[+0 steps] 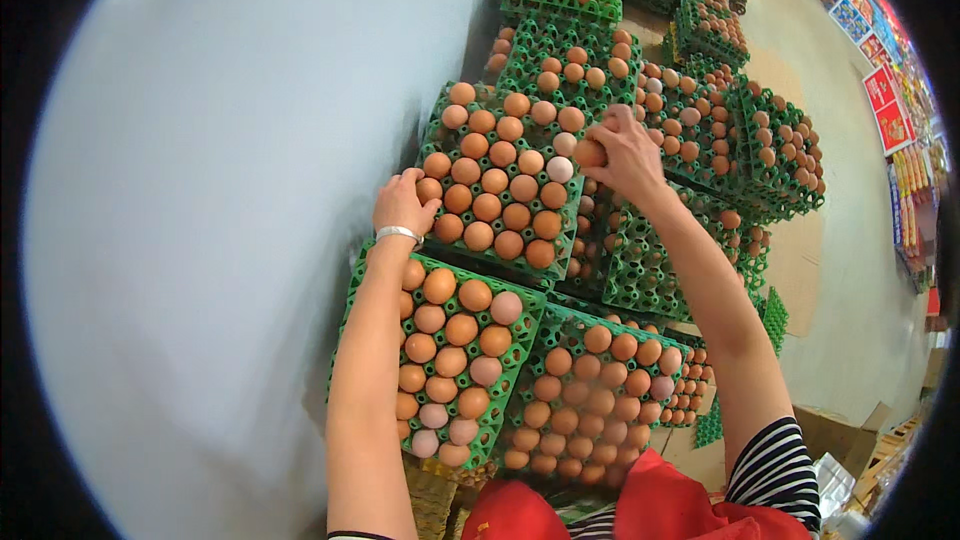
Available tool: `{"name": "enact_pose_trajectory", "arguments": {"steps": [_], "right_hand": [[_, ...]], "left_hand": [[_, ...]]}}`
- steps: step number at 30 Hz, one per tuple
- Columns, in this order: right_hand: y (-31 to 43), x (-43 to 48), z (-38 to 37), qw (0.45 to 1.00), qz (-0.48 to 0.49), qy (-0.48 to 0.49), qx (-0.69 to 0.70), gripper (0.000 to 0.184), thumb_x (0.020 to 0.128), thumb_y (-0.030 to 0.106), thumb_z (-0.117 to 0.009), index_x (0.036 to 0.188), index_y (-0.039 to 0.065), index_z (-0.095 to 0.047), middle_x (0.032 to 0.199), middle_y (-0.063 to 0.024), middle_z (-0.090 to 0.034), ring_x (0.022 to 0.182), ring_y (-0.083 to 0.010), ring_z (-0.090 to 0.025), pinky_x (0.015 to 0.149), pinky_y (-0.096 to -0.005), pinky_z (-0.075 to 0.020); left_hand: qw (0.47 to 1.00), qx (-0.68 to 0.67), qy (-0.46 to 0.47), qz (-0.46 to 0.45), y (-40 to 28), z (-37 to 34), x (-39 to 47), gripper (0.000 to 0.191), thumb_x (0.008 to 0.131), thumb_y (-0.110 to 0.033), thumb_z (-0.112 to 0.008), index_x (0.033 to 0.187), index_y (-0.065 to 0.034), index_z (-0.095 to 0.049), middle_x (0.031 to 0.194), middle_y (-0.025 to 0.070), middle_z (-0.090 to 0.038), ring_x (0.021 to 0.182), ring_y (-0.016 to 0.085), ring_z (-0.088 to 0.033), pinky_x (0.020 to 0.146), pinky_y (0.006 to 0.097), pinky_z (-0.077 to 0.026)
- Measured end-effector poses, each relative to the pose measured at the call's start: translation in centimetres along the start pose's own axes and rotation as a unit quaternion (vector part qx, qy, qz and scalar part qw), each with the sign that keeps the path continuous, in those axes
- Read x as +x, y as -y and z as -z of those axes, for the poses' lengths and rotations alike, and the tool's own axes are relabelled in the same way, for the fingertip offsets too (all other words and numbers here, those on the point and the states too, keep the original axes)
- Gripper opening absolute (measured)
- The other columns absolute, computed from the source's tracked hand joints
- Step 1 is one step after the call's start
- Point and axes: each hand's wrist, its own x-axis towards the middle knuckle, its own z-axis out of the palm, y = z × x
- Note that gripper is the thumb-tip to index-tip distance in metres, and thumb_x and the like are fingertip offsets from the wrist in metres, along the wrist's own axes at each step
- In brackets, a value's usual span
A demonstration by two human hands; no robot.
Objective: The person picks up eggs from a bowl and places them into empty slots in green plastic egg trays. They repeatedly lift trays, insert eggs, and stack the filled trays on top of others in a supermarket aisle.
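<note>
A green plastic egg tray (564,261) filled with brown eggs tops the stack in front of me, with some bare cups towards its far side. My right hand (626,154) grips a brown egg (589,154) in its fingertips just off the tray's right edge. At the left edge, my left hand (406,204) rests with thumb and fingers around an egg (429,190) that sits in its cup. Whether this hand bears any of that egg's weight I cannot tell. Beyond lies a partly filled green tray (555,36) with several eggs.
Nearer me stand two more egg-filled trays, a left one (517,382) and a right one (551,319). A sparsely filled tray (645,262) lies under my right forearm. Further stacks (784,139) rise at the right. A pale wall (225,202) runs along the left; a cardboard box (844,427) sits lower right.
</note>
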Motion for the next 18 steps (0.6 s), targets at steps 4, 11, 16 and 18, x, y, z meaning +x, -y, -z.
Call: {"name": "enact_pose_trajectory", "arguments": {"steps": [4, 11, 16, 18], "right_hand": [[3.6, 4.4, -2.5, 0.997, -0.018, 0.042, -0.061, 0.048, 0.058, 0.018, -0.081, 0.101, 0.016, -0.060, 0.110, -0.0069, -0.040, 0.092, -0.0305, -0.050, 0.072, -0.0398, -0.0513], [5.3, 8.1, -5.4, 0.999, -0.001, 0.052, 0.000, 0.028, 0.076, 0.011, -0.064, 0.103, 0.018, -0.060, 0.111, -0.0095, -0.043, 0.083, -0.0297, -0.057, 0.066, -0.0408, -0.0523], [10.0, 9.7, -8.5, 0.980, 0.155, 0.042, 0.119, 0.027, 0.077, 0.011, -0.059, 0.103, 0.017, -0.059, 0.110, -0.0081, -0.047, 0.080, -0.0294, -0.060, 0.059, -0.0411, -0.0509], [12.2, 10.0, -9.4, 0.975, 0.155, 0.073, 0.139, 0.027, 0.076, 0.014, -0.062, 0.102, 0.016, -0.061, 0.105, -0.0059, -0.051, 0.081, -0.0291, -0.060, 0.063, -0.0399, -0.0510]], "left_hand": [[0.975, -0.161, -0.062, -0.141, 0.6, 3.3, -5.5, 0.043, 0.076, -0.015, -0.066, 0.116, -0.0069, -0.052, 0.104, 0.0078, -0.056, 0.087, 0.020, -0.055, 0.075, 0.0316, -0.048], [0.840, -0.534, 0.085, 0.034, 3.3, 7.3, -23.3, 0.030, 0.076, -0.001, -0.064, 0.104, -0.0006, -0.056, 0.090, 0.0052, -0.060, 0.080, 0.012, -0.058, 0.074, 0.0279, -0.048], [0.758, -0.636, 0.063, 0.132, 2.4, 5.1, -29.9, 0.027, 0.077, 0.001, -0.062, 0.103, 0.0012, -0.055, 0.098, 0.0077, -0.060, 0.084, 0.014, -0.058, 0.077, 0.0286, -0.048], [0.708, -0.682, 0.076, 0.166, 1.9, 4.4, -31.2, 0.027, 0.078, 0.000, -0.063, 0.104, 0.0016, -0.054, 0.098, 0.0081, -0.060, 0.085, 0.015, -0.059, 0.077, 0.0286, -0.048]]}}
